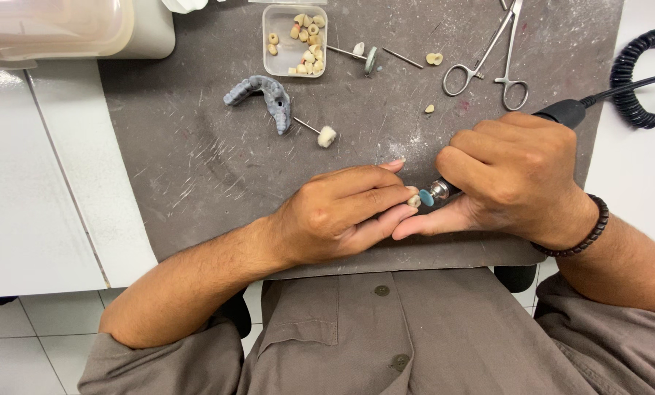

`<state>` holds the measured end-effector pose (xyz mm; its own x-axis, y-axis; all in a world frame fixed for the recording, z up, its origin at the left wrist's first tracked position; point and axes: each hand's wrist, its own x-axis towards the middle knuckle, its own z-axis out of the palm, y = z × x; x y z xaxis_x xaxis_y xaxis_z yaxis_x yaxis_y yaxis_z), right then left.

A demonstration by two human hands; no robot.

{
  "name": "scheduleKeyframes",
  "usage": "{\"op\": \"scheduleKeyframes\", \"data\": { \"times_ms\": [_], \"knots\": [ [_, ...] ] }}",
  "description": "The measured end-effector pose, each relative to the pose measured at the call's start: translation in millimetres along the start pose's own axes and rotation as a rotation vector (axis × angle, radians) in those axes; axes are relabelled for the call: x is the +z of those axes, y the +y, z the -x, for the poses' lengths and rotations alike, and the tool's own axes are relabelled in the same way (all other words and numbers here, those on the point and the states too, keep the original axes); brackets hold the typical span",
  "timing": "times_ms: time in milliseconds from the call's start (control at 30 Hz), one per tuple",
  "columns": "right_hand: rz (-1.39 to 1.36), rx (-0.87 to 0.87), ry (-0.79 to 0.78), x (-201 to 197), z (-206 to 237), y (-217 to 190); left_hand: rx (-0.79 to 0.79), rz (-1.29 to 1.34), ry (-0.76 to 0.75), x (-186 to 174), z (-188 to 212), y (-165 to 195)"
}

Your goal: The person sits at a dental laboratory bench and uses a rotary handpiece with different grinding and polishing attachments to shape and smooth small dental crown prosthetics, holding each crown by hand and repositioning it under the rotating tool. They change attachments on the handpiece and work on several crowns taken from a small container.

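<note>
Two hands [335, 216], one forceps [488, 55] (two loose crowns [435, 58]).

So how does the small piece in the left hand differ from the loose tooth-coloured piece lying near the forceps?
The piece at the left fingertips is pinched in the left hand and meets the blue-tipped rotary tool gripped by the right hand. The loose piece lies untouched on the grey mat, left of the forceps. The held one is mostly hidden by fingers; the loose one shows fully. Both are small and cream-coloured.
</note>
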<state>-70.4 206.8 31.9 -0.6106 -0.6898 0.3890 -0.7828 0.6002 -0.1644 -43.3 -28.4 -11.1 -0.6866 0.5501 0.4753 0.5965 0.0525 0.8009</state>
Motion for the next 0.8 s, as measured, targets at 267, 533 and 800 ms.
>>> {"op": "scheduleKeyframes", "data": {
  "times_ms": [267,533,800],
  "knots": [
    [0.007,-0.005,-0.006,0.9,2.8,-1.4,-0.001,-0.013,-0.007,0.8,0.4,0.3],
    [0.022,-0.016,-0.027,0.2,2.9,-0.6,-0.012,-0.004,-0.009,1.2,0.3,1.8],
    [-0.032,0.025,0.008,-3.9,2.3,1.0,-0.154,0.202,-0.058,-2.5,-1.7,4.4]
  ]
}}
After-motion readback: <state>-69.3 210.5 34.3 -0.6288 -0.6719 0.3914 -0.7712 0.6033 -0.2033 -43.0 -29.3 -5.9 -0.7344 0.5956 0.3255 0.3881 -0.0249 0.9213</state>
